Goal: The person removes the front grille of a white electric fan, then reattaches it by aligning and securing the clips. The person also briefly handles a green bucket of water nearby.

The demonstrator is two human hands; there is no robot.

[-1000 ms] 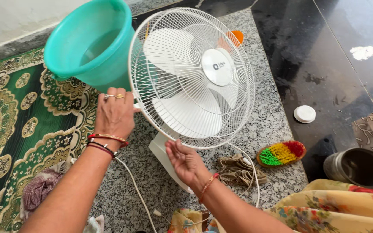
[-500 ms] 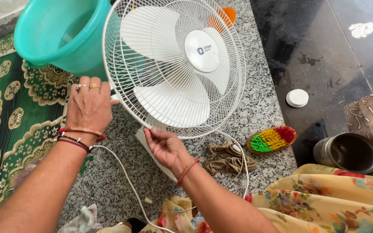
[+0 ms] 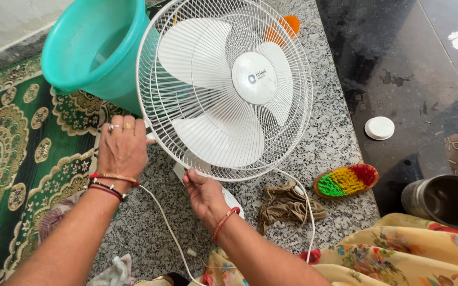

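A white table fan (image 3: 223, 90) with a round wire grille stands on a speckled granite floor strip (image 3: 335, 143). My left hand (image 3: 122, 148), with rings and bangles, grips the grille's left rim. My right hand (image 3: 203, 193) holds the bottom edge of the grille from below, just above the fan's white base (image 3: 231, 200). The fan's white cord (image 3: 168, 228) trails down toward me.
A teal plastic bucket (image 3: 94, 50) stands right behind the fan. A crumpled brown cloth (image 3: 287, 204), a multicoloured scrub brush (image 3: 346, 180), a white lid (image 3: 379, 127) and a dark metal cup (image 3: 443, 198) lie at right. A green patterned rug (image 3: 11, 159) is at left.
The view has shifted and the fan sits more centred. Both hands keep their hold on the grille, the right hand staying at its bottom rim.
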